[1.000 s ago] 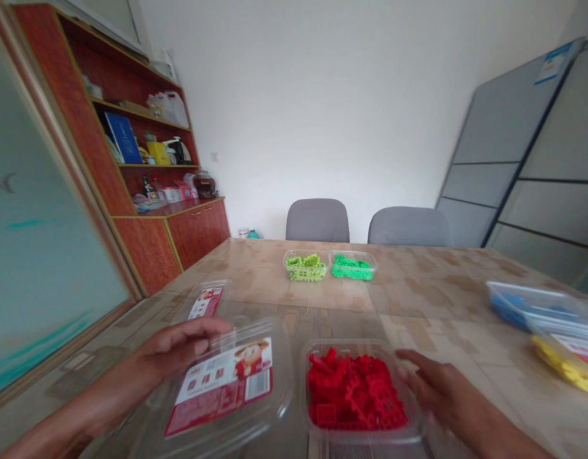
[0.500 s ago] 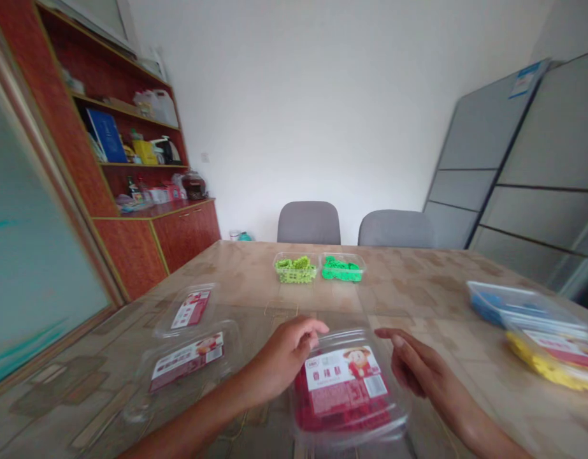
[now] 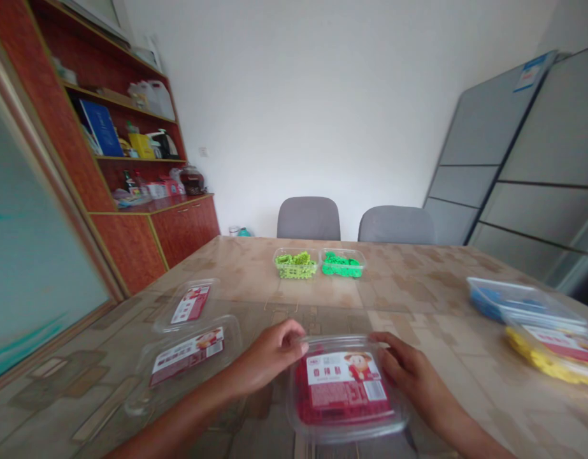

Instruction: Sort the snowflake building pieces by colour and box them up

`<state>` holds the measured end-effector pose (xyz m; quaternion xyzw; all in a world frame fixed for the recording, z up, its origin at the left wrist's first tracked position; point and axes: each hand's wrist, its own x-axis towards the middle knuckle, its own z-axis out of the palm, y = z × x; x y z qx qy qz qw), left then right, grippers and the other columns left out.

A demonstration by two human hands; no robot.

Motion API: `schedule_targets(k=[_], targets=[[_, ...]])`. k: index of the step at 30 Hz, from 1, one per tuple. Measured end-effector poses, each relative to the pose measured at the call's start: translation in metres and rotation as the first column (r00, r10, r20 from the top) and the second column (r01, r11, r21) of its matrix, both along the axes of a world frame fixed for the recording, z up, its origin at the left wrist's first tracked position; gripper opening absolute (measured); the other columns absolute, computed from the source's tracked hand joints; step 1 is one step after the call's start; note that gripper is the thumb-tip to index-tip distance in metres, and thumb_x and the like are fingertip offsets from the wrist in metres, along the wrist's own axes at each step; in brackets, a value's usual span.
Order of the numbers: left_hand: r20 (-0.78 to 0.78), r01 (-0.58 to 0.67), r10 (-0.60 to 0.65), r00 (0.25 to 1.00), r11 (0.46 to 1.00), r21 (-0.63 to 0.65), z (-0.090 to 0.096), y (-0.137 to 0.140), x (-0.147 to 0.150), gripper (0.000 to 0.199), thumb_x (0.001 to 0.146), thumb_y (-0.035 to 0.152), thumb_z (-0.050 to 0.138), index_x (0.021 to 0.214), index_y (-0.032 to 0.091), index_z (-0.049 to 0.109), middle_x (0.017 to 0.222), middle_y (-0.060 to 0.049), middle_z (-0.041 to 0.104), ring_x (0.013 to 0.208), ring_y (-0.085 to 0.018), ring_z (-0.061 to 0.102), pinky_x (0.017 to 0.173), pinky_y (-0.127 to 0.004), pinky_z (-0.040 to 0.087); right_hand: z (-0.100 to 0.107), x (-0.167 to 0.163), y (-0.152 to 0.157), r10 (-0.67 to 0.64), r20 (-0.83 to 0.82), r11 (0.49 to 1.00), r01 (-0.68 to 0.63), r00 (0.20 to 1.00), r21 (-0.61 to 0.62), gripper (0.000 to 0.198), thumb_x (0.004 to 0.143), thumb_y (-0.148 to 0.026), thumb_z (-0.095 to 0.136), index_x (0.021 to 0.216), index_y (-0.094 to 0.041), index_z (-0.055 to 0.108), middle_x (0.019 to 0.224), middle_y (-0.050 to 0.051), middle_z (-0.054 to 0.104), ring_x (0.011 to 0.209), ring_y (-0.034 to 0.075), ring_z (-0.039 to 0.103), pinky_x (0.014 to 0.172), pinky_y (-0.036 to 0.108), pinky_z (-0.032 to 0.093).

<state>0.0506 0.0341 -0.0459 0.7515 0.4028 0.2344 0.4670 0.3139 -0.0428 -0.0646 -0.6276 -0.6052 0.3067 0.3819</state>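
A clear plastic container (image 3: 346, 430) with red pieces inside stands on the table in front of me, its lid (image 3: 344, 395) on top with a red and white label. My left hand (image 3: 277, 350) is at its far left corner, fingers curled and thumb against the rim. Along its far right corner, my right hand (image 3: 406, 366) has its fingers bent over the edge. The undersides of the fingers are partly hidden.
Two labelled clear lids (image 3: 191, 305) (image 3: 193, 354) lie at left. Farther back are containers of lime-green pieces (image 3: 295, 264) and green pieces (image 3: 342, 264). At right stand containers with blue pieces (image 3: 487, 303) and yellow pieces (image 3: 537, 357). Two grey chairs (image 3: 308, 218) (image 3: 396, 224) stand behind the table (image 3: 418, 274).
Both hands have come from over the lid to its far corners. Their index fingers, stretched out before, are now bent at the rim. The lid's far edge shows more plainly.
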Motion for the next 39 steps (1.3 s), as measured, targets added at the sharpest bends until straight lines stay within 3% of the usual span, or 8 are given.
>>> schedule_targets(k=[2,5,9,15,22,29,33,39], targets=[[0.072,0.04,-0.023,0.997,0.97,-0.241,-0.002,-0.004,-0.006,0.031,0.082,0.047,0.055,0.09,0.017,0.053,0.07,0.003,0.051,0.056,-0.011,0.046,0.047,-0.02,0.033,0.005,-0.005,0.0,0.003,-0.094,1.0,-0.006,0.996,-0.03,0.042,0.076,-0.05,0.046,0.098,-0.016,0.057,0.06,0.0,0.058,0.056,0.017,0.05,0.051,0.026,0.038],[0.174,-0.012,0.084,0.981,0.925,-0.379,-0.006,-0.01,-0.006,0.036,0.077,0.051,0.06,0.084,0.017,0.049,0.063,0.007,0.044,0.049,-0.007,0.036,0.04,-0.017,0.024,0.013,-0.013,0.0,-0.016,-0.2,0.997,0.002,0.98,-0.071,0.036,0.07,-0.052,0.047,0.088,-0.02,0.054,0.057,-0.003,0.056,0.053,0.016,0.048,0.05,0.026,0.039],[0.195,-0.125,0.213,0.957,0.914,-0.387,-0.011,-0.016,0.002,0.04,0.071,0.054,0.063,0.078,0.019,0.044,0.058,0.009,0.041,0.042,-0.005,0.03,0.036,-0.016,0.015,0.016,-0.018,0.0,-0.064,-0.232,0.993,0.038,0.97,-0.114,0.033,0.066,-0.049,0.048,0.085,-0.021,0.053,0.054,-0.005,0.052,0.052,0.015,0.047,0.049,0.025,0.037],[0.19,-0.154,0.239,0.952,0.912,-0.38,-0.011,-0.028,0.006,0.041,0.07,0.056,0.061,0.073,0.021,0.04,0.055,0.011,0.037,0.037,-0.003,0.025,0.034,-0.016,0.013,0.009,-0.012,-0.005,-0.027,-0.16,0.988,0.002,0.987,-0.155,0.029,0.074,-0.041,0.044,0.093,-0.02,0.054,0.052,-0.007,0.048,0.05,0.014,0.043,0.048,0.024,0.033],[0.242,-0.171,0.275,0.931,0.911,-0.375,-0.019,-0.031,0.008,0.042,0.068,0.055,0.063,0.069,0.021,0.038,0.052,0.011,0.034,0.04,-0.004,0.025,0.037,-0.016,0.015,0.006,-0.006,0.005,0.061,-0.069,0.996,-0.065,0.996,-0.054,0.041,0.085,-0.059,0.041,0.077,-0.02,0.053,0.065,-0.001,0.056,0.064,0.017,0.052,0.06,0.028,0.04],[0.223,-0.195,0.315,0.923,0.879,-0.435,-0.017,-0.04,0.008,0.048,0.065,0.06,0.065,0.071,0.021,0.038,0.051,0.012,0.034,0.038,-0.003,0.024,0.035,-0.016,0.013,0.006,-0.016,0.002,0.018,-0.314,0.995,-0.049,0.949,-0.09,0.051,0.073,-0.069,0.055,0.067,-0.019,0.048,0.061,-0.002,0.053,0.058,0.015,0.051,0.053,0.025,0.04],[0.277,-0.154,0.328,0.903,0.851,-0.503,-0.018,-0.043,0.007,0.05,0.064,0.063,0.066,0.072,0.021,0.038,0.049,0.012,0.035,0.037,-0.003,0.022,0.034,-0.017,0.01,0.009,-0.021,-0.004,-0.072,-0.54,0.982,-0.035,0.838,-0.186,0.047,0.07,-0.063,0.065,0.069,-0.021,0.046,0.059,-0.004,0.052,0.054,0.013,0.051,0.052,0.024,0.04],[0.313,-0.135,0.32,0.894,0.859,-0.493,-0.024,-0.043,0.006,0.05,0.067,0.065,0.064,0.073,0.021,0.039,0.048,0.012,0.035,0.037,-0.004,0.022,0.034,-0.017,0.01,0.002,-0.026,-0.006,-0.153,-0.682,0.973,-0.013,0.715,-0.231,0.045,0.067,-0.056,0.071,0.067,-0.021,0.044,0.053,-0.007,0.052,0.047,0.01,0.049,0.048,0.022,0.036]])
